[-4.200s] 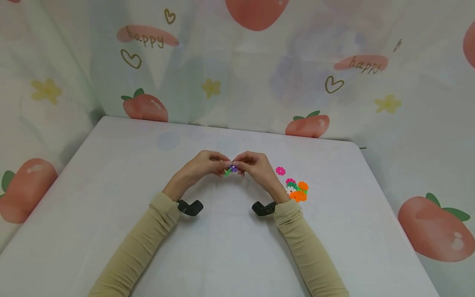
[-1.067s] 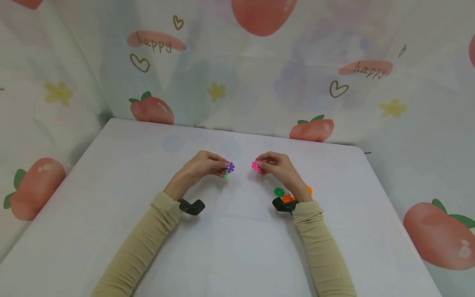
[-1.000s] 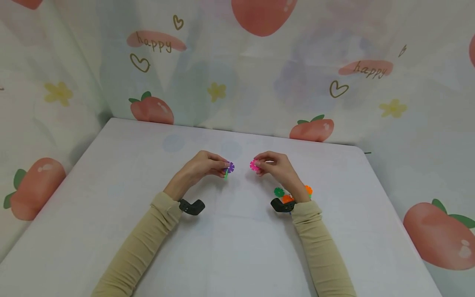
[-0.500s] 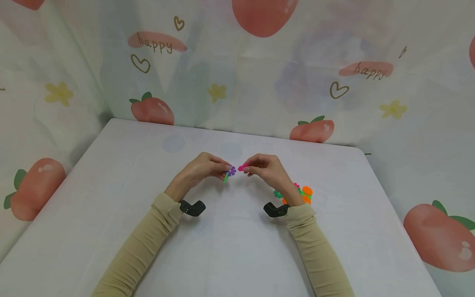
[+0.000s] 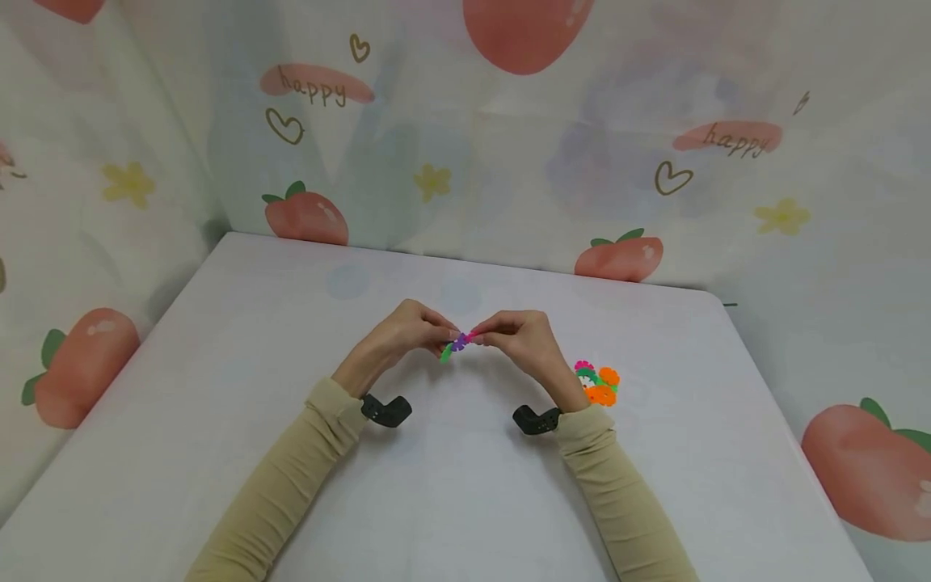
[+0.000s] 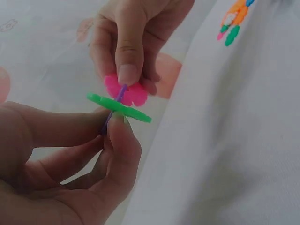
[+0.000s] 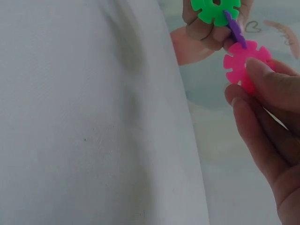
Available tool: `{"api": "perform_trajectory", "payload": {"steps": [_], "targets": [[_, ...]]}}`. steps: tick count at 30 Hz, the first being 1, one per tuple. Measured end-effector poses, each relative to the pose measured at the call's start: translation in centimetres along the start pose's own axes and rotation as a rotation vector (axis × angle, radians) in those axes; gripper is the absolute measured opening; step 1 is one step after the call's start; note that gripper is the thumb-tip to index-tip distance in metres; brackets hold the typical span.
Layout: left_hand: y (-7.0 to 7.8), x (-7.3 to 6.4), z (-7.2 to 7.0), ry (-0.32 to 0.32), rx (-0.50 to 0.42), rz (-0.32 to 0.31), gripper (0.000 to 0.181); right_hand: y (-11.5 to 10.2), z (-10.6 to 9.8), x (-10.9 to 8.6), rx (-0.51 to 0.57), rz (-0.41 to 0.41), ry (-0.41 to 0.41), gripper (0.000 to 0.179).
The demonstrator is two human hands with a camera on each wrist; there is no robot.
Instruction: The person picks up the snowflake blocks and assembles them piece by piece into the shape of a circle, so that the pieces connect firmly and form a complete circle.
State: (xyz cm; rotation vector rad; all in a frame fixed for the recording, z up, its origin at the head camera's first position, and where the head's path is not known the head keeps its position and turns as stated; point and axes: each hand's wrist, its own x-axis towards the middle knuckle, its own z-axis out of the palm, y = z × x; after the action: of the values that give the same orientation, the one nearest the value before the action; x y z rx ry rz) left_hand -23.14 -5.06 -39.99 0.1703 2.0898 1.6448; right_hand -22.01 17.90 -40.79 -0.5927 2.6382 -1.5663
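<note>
Above the middle of the table, my left hand (image 5: pixel 410 333) pinches a purple snowflake building disc (image 7: pixel 236 32) between thumb and fingertips. A green snowflake disc (image 6: pixel 119 108) is slotted crosswise onto the purple one. From the other side my right hand (image 5: pixel 520 338) pinches a pink snowflake disc (image 7: pixel 238 61) by its edge. In the right wrist view, the pink disc's notched rim meets the end of the purple disc at an angle. The left fingertips cover part of the purple disc, and the right thumb covers part of the pink one.
Beside the right wrist lies a small pile of loose snowflake discs, with orange (image 5: pixel 602 395), dark green and pink (image 5: pixel 583 366) among them. A white cloth covers the table (image 5: pixel 451 501); a fruit-printed curtain (image 5: pixel 494 162) hangs behind it.
The right hand has moved left with the pink disc, from apart to meeting the purple disc. The left hand keeps hold of the joined purple and green discs. More of the pile now shows.
</note>
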Motion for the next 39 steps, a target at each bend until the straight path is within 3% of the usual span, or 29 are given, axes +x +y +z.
{"api": "perform_trajectory", "payload": {"steps": [4, 7, 15, 19, 26, 30, 39], "targets": [[0.0, 0.1, 0.4, 0.009, 0.002, -0.019, 0.019, -0.1, 0.3, 0.0, -0.039, -0.045, 0.011, 0.007], [0.2, 0.0, 0.4, 0.000, -0.009, -0.011, 0.020, -0.1, 0.2, 0.0, -0.035, -0.033, 0.002, 0.008], [0.1, -0.1, -0.4, -0.143, -0.040, 0.036, 0.031, -0.3, -0.5, 0.5, -0.007, -0.034, -0.095, 0.012], [-0.4, 0.1, -0.3, -0.179, -0.061, 0.035, 0.035, -0.2, -0.3, 1.0, -0.004, -0.026, -0.137, 0.013], [-0.9, 0.0, -0.5, -0.115, -0.003, -0.002, 0.036, 0.0, -1.4, 0.8, -0.084, -0.019, -0.164, 0.030], [-1.0, -0.4, -1.0, -0.079, 0.009, -0.027, 0.037, 0.5, -3.0, 0.2, -0.144, 0.015, -0.162, 0.028], [-1.4, -0.7, -1.5, -0.132, -0.110, 0.015, 0.045, 2.0, -6.2, -2.0, -0.278, 0.092, -0.194, 0.028]]}}
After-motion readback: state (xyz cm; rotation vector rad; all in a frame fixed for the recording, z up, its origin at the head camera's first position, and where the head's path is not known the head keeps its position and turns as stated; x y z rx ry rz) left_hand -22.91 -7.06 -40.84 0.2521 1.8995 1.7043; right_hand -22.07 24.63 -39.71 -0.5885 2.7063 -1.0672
